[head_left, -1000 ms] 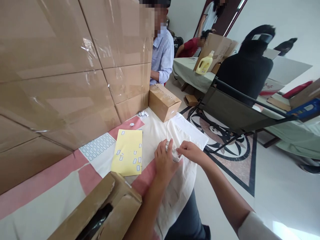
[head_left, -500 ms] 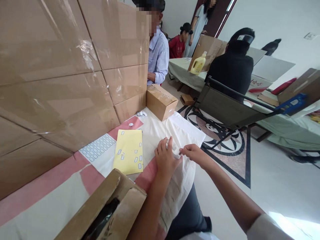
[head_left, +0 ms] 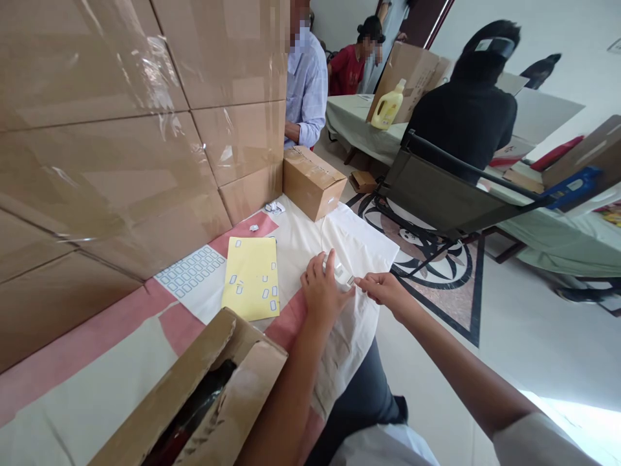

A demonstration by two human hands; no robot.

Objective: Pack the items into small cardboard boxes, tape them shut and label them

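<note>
My left hand [head_left: 321, 285] curls over a small white block-like object [head_left: 339, 272] at the near right of the cloth-covered table [head_left: 303, 259]. Fingers and thumb close round its sides, hiding much of it. At the object's right end, my right hand [head_left: 381, 288] has thumb and forefinger pinched together. A tiny pale piece with a darker tip [head_left: 351, 281] shows between the pinch and the block; I cannot tell its kind or whether it is joined to the block. Left of my left hand lies a yellow sheet [head_left: 252, 278] bearing several small outlined labels.
Taped cardboard boxes [head_left: 136, 155] form a wall at left. An open carton [head_left: 242, 382] with something dark inside stands near my left forearm. A closed carton [head_left: 313, 181] sits at the table's far end. A folding chair [head_left: 436, 200] and other people are beyond.
The camera view has tilted down slightly, so the background shifts upward. My hands keep the same grip, with the right hand still at the end of the white object.
</note>
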